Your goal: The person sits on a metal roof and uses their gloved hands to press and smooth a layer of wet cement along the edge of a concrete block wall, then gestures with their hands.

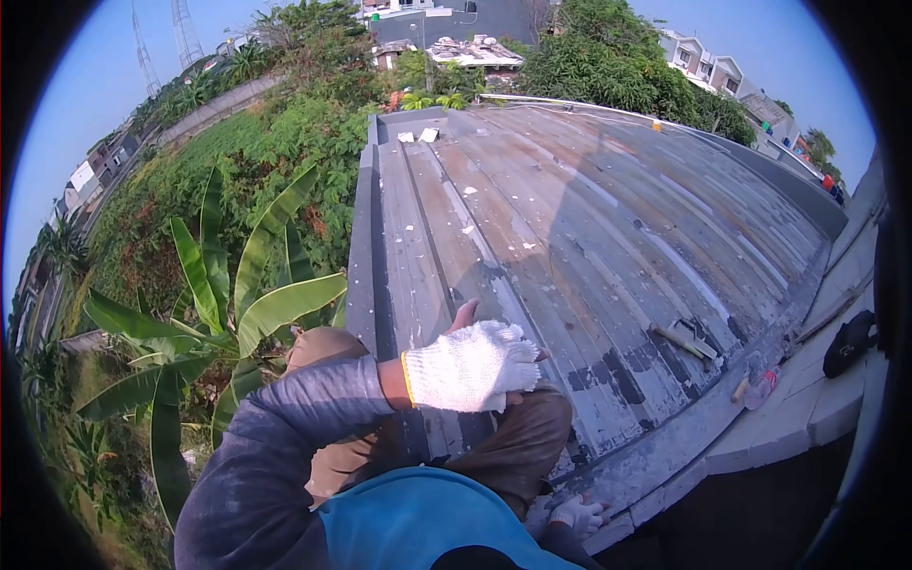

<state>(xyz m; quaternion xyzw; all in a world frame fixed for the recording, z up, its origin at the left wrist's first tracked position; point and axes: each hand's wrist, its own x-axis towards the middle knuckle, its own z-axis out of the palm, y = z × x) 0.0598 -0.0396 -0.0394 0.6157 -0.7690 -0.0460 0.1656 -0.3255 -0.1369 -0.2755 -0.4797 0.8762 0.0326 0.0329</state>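
Observation:
My left hand (472, 368), in a white knit work glove with a yellow cuff, hangs over my bent right knee in brown trousers (518, 432). Its bare thumb sticks out upward and the fingers droop loosely, with nothing visible in them. Low in the view, my right hand (578, 516), also gloved in white, rests on the concrete ledge (622, 508) beside me; its fingers lie spread on the surface. Ahead spreads the ribbed metal roof (532, 247), with peeling dark patches and rust stains. A flat tool with a pale handle (686, 340) lies on it to the right.
White fragments (427, 135) lie at the roof's far left. A clear pinkish bottle (760, 389) and a black item (850, 344) sit on the right-hand block wall (774, 427). Beyond the left parapet (361, 237) is a drop, with a banana plant (228, 304) below.

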